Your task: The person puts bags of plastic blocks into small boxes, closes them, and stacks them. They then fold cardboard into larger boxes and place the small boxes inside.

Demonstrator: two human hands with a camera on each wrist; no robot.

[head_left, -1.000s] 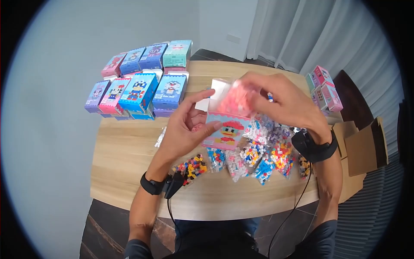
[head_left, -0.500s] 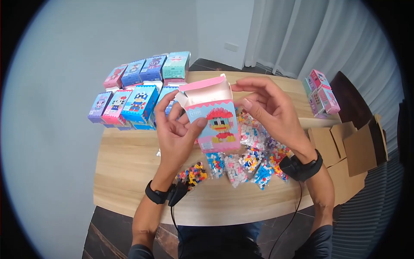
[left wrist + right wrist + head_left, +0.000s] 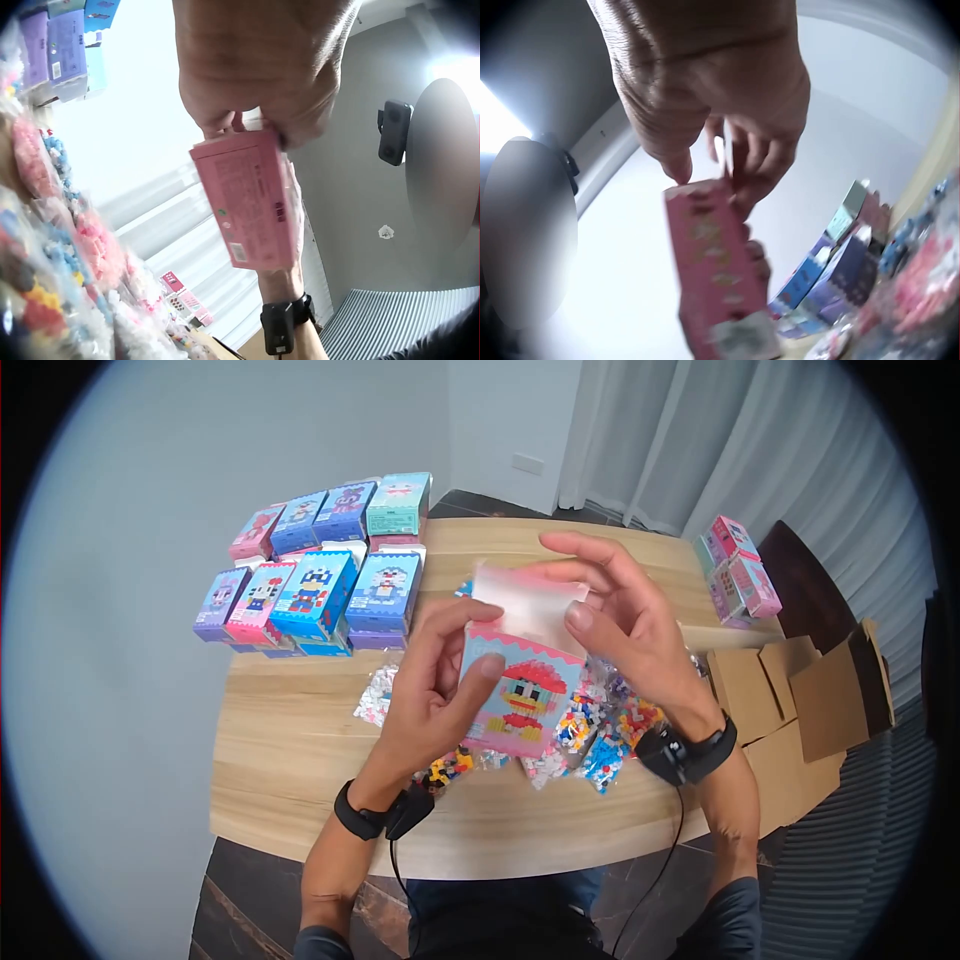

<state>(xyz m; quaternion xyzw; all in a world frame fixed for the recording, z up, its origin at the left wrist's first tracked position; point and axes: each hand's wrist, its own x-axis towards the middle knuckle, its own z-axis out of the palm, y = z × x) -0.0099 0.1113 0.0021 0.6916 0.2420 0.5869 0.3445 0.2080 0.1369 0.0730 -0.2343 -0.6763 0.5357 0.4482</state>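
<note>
A small pink and light-blue toy-brick box (image 3: 520,700), printed with a red-capped duck figure, is held up over the table with its top open. My left hand (image 3: 435,680) grips its left side, thumb across the front. At the upper right edge my right hand (image 3: 630,625) pinches the raised white flap (image 3: 520,600), index finger extended free. The wrist views show a pink side of the box (image 3: 251,202) and the right thumb at its top edge. Beneath the box lie several clear bags of small coloured bricks (image 3: 603,762), partly hidden by it.
Stacked toy-brick boxes (image 3: 315,595) stand at the table's back left. More boxes (image 3: 742,570) stand at the far right. An open brown cardboard carton (image 3: 790,710) is beside the right forearm, with a dark chair (image 3: 810,585) behind it.
A second ago my right hand held a bag of pink bricks at the box's opening; that bag is out of sight now. The right hand has moved to the flap, and the box sits lower.
</note>
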